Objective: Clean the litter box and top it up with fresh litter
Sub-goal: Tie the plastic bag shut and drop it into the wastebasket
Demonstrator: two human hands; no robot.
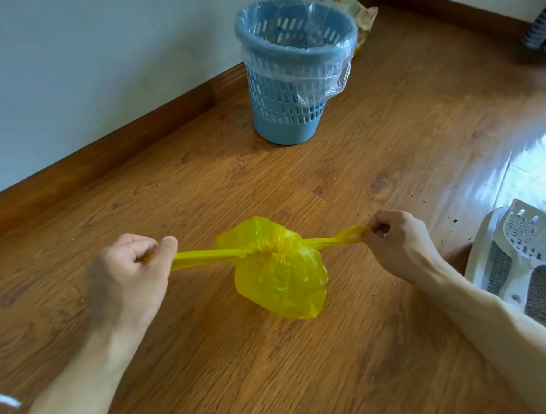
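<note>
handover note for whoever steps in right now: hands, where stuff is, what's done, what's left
Left hand and right hand each grip one handle of the yellow plastic bag, pulling them apart above the wooden floor.
The blue waste bin, lined, stands ahead by the wall. The white litter scoop rests on the litter box at right.
Done: bag drawn closed.
Left: probably finish the knot, bin the bag, add fresh litter.

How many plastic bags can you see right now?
3: yellow bag pulled between left hand and right hand; clear liner in the blue bin; crumpled bag behind it.
</note>
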